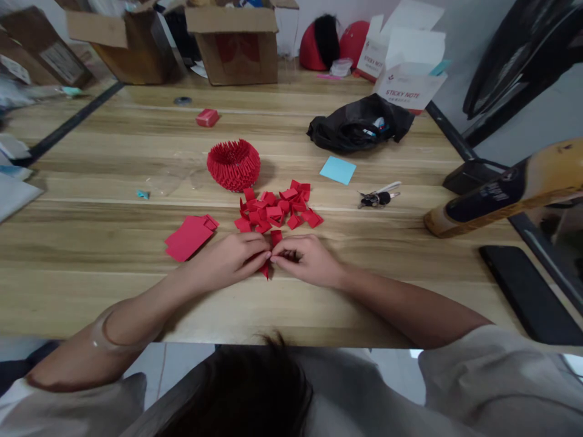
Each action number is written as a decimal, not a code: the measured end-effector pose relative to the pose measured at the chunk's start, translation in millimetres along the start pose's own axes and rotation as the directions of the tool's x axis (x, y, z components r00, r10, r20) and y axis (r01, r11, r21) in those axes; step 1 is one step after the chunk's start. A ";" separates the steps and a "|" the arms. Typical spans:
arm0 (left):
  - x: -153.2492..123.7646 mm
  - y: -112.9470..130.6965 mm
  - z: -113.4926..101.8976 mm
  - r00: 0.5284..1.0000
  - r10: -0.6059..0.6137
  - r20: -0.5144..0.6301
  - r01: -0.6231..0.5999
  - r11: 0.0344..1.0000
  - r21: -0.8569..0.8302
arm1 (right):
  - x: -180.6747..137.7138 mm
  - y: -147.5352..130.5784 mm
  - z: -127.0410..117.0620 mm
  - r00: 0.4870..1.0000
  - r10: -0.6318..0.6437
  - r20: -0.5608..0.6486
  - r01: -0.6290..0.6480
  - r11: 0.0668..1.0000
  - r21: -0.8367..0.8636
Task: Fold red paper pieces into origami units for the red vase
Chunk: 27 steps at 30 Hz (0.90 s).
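My left hand [241, 258] and my right hand [307, 258] meet near the table's front, fingertips pinched together on a small piece of red paper [265, 270]. Its pointed lower end shows below my left fingers; the rest is hidden. Just beyond my fingertips lies another red paper piece [276, 237]. Further out spreads a loose pile of folded red paper pieces [276, 209]. To the left of the pile is a stack of flat red paper sheets [189, 238]. Behind the pile stands a round red bowl built of many folded paper pieces [234, 167].
On the wooden table [113, 279] are a light blue paper sheet [337, 170], a black plastic bag [359, 124], keys [378, 198] and a small red block [207, 118]. A bottle [505, 191] and a phone [531, 294] are at right. Cardboard boxes [232, 54] line the back.
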State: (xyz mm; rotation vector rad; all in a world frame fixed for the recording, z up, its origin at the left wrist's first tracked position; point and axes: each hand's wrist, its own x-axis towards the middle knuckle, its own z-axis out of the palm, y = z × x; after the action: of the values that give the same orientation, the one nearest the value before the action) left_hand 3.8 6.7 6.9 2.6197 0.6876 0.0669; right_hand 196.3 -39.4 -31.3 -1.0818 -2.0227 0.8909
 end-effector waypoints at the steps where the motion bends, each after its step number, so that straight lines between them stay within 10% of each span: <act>1: 0.0 -0.2 0.0 1.000 0.003 0.000 -0.003 1.000 0.003 | -0.1 0.2 0.1 1.000 -0.004 -0.003 0.004 1.000 0.003; 27: -0.2 -0.8 1.0 1.000 0.008 -0.005 -0.008 1.000 0.010 | -0.4 1.3 1.3 1.000 0.012 -0.005 -0.012 1.000 0.007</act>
State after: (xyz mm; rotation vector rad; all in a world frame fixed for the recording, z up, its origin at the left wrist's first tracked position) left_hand 3.3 6.8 5.7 2.6325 0.6807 0.0734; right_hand 196.0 -39.6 -33.1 -1.0920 -2.0099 0.8994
